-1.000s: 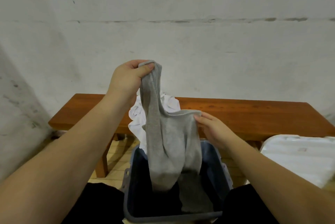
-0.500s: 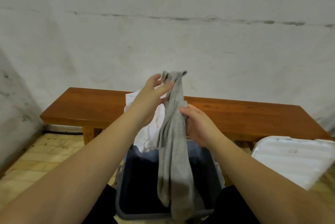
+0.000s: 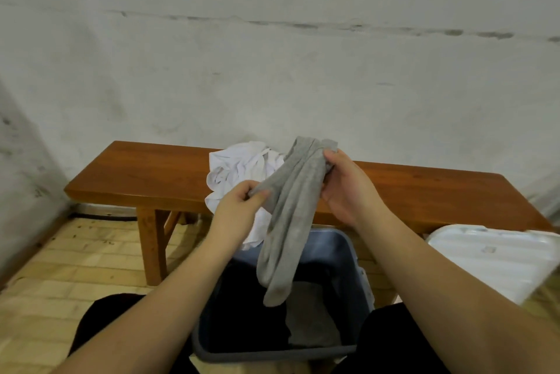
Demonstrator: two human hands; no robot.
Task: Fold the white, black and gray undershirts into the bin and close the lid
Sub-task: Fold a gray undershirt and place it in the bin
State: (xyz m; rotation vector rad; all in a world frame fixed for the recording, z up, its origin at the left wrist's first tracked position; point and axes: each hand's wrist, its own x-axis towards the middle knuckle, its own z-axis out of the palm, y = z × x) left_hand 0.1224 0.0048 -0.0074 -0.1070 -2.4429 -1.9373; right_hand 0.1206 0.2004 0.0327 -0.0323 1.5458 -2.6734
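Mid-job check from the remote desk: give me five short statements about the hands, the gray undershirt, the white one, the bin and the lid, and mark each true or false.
1. Both hands hold the gray undershirt. True: the left hand pinches an edge, and the right hand grips the top.
2. The lid is on the bin. False: it lies off to the right, and the bin is open.
3. The white undershirt is folded in the bin. False: it lies crumpled on the bench.
4. The gray undershirt's lower end hangs over the open bin. True.
5. The bin is empty. False: dark and gray fabric lies inside.
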